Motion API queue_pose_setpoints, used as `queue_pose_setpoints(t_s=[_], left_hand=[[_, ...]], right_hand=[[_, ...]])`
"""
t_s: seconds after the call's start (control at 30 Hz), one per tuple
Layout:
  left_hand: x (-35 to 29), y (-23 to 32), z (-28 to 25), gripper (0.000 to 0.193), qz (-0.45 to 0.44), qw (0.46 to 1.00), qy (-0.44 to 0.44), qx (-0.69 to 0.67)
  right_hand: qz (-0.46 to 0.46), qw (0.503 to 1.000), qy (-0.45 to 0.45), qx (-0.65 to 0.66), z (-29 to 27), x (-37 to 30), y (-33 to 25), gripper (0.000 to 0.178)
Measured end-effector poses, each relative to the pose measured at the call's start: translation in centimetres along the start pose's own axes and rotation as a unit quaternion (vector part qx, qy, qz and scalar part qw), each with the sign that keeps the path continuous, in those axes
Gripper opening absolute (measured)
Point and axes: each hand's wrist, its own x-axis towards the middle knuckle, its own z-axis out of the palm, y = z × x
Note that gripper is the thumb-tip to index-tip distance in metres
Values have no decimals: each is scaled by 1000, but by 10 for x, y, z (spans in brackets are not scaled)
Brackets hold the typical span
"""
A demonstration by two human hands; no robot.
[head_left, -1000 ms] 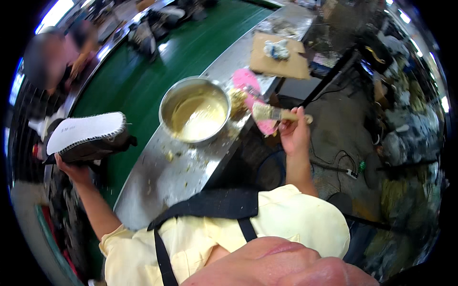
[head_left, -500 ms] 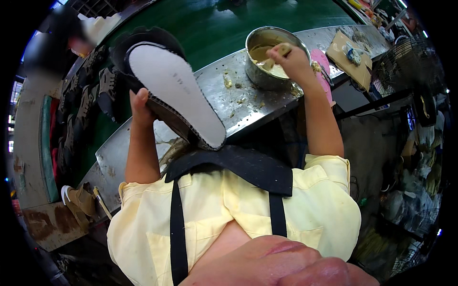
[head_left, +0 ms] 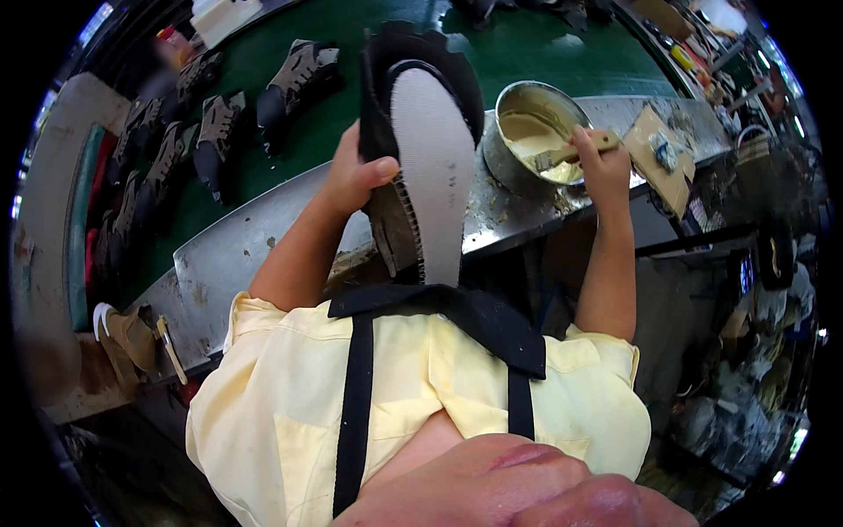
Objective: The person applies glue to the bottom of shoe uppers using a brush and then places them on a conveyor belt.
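Note:
My left hand (head_left: 356,180) is closed around the side of a dark shoe upper (head_left: 378,105), its thumb on the stitched edge. The upper is turned so its pale, flat underside (head_left: 432,167) faces up, with stitching along the rim and the toe end toward my chest. My right hand (head_left: 606,180) grips a paintbrush (head_left: 562,155) by its wooden handle. The bristles hang over the mouth of a metal pot (head_left: 509,162) that holds a cream-coloured, glue-like liquid (head_left: 531,132).
The pot stands on a stained metal ledge (head_left: 263,224) in front of a green work surface (head_left: 351,70). Several grey-and-black shoe uppers (head_left: 290,83) lie at the left. Cardboard (head_left: 659,154) with a crumpled cloth sits at the right. A brown shoe-like piece (head_left: 132,342) and another brush (head_left: 171,350) are at the lower left.
The shoe upper and my left hand have shifted right in view, and the upper stands straighter. My right hand has drawn the brush from inside the pot toward its right rim.

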Motion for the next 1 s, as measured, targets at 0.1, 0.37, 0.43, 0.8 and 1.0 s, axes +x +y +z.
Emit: queue_pose_setpoints(t_s=[0.1, 0.37, 0.43, 0.8, 1.0], left_hand=[[4, -3, 2, 80, 17, 999, 16, -24], [12, -7, 3, 84, 11, 1000, -1, -27], [8, -9, -3, 84, 14, 999, -9, -37], [6, -13, -3, 83, 53, 998, -7, -41], [6, -9, 1, 85, 61, 997, -46, -29]], right_hand=[[-35, 992, 93, 82, -1, -2, -1, 26], [-119, 940, 151, 282, 7, -3, -94, 32], [-144, 933, 117, 309, 26, -2, -116, 32], [-218, 925, -138, 279, 38, -34, -122, 19], [-246, 913, 1, 324, 47, -7, -135, 22]])
